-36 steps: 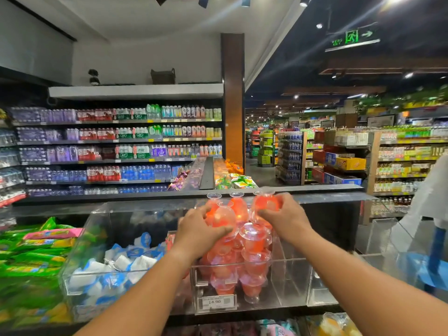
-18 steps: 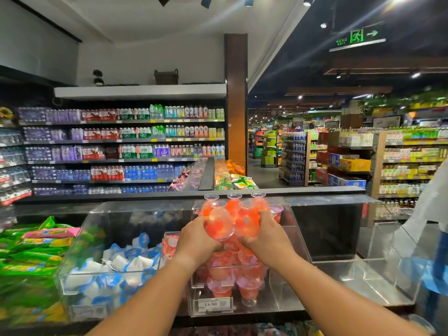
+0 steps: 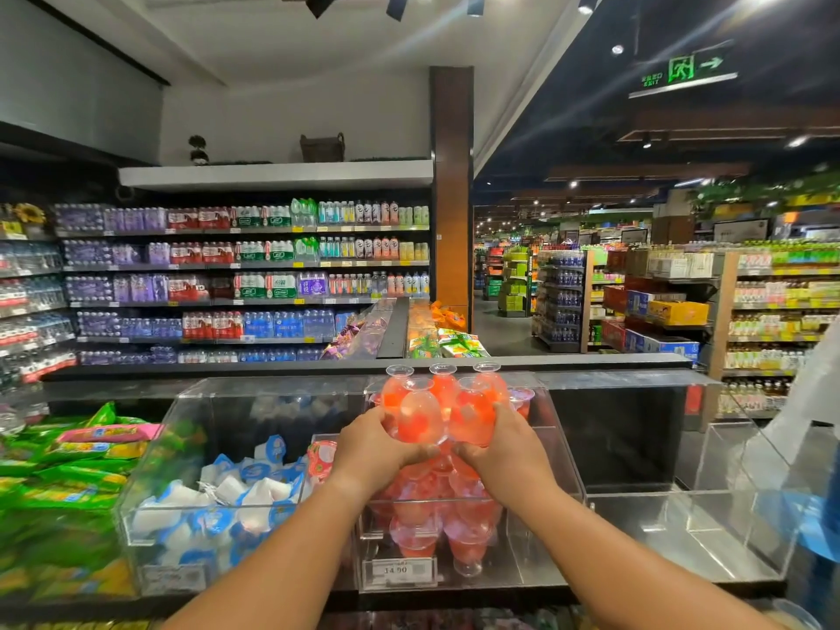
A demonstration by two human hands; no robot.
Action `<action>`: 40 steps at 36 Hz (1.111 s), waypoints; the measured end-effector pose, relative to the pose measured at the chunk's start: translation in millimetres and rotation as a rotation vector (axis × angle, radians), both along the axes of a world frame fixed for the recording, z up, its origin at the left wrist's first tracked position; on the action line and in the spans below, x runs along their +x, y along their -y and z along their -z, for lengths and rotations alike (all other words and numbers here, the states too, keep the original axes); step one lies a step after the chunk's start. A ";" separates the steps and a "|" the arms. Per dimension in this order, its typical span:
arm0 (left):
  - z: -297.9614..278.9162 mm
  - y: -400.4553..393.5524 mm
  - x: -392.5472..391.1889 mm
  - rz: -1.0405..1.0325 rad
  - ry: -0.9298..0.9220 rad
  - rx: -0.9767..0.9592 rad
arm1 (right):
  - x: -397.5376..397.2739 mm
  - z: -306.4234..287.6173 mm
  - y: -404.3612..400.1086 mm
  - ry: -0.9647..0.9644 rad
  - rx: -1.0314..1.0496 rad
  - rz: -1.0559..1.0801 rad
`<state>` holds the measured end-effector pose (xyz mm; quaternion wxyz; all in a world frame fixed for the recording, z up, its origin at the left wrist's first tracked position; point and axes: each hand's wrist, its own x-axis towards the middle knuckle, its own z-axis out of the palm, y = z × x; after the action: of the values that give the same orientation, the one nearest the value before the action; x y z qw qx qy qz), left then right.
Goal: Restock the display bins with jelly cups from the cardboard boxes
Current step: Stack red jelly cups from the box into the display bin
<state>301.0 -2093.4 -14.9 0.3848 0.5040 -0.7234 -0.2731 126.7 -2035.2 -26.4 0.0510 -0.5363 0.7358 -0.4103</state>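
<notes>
Cluster of upturned red jelly cups (image 3: 443, 409) above a clear bin (image 3: 552, 452) half-filled with more

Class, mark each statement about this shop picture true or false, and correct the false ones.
1. Both hands hold a cluster of red jelly cups. True.
2. The left hand rests on the green packets. False: it grips the cups with the right hand.
3. The clear bin under the cups already holds red cups. True.
4. The bin to its left holds orange cups. False: that left bin holds blue-and-white cups.
</notes>
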 end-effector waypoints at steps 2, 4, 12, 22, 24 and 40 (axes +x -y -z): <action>-1.2 1.1 -0.2 -0.010 0.012 -0.006 | -0.3 -0.6 -0.5 -0.007 0.009 -0.005; -2.4 1.4 -0.4 -0.019 0.043 -0.018 | -0.1 -1.5 -1.1 -0.013 0.016 -0.014; -0.5 0.1 1.4 -0.040 0.078 -0.035 | 2.3 -3.5 -4.9 -0.023 0.031 -0.039; -1.2 0.4 3.0 -0.025 0.048 -0.028 | 0.5 -3.8 -5.0 -0.038 0.047 -0.040; -1.1 1.0 2.3 -0.022 0.049 -0.032 | -0.7 -3.7 -3.6 -0.041 0.051 -0.040; -1.8 3.7 6.7 0.003 0.035 -0.005 | 1.9 -7.8 -3.2 -0.059 0.041 -0.032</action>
<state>307.7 -2097.1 -13.1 0.3729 0.5065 -0.7315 -0.2632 128.6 -2032.0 -18.7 0.0467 -0.5586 0.7366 -0.3784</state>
